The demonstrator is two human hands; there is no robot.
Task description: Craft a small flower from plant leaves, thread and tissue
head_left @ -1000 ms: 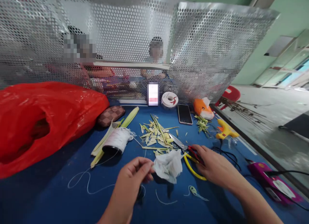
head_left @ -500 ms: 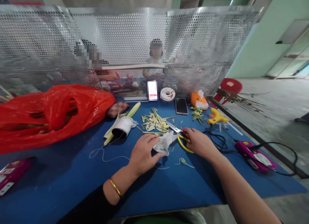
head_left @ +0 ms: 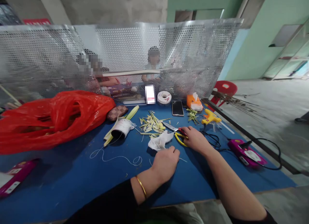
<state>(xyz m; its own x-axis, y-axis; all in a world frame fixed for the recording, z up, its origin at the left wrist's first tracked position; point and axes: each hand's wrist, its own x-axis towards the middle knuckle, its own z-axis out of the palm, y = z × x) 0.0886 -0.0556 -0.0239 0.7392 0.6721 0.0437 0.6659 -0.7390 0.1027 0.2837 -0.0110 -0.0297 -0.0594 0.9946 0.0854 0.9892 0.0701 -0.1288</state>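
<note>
We count one pair of silver-bladed scissors [head_left: 170, 126], red and yellow at the handles, gripped by the right hand [head_left: 196, 140]; one crumpled white tissue [head_left: 159, 141], just beyond the curled fingers of the left hand [head_left: 165, 164]; and one pale thread [head_left: 183, 160] beside those fingers, though we cannot tell whether they pinch it.

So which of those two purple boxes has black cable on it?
The purple box at far right: black cable lies over it. The other one, at the left edge and partly out of the picture, shows none.
</note>
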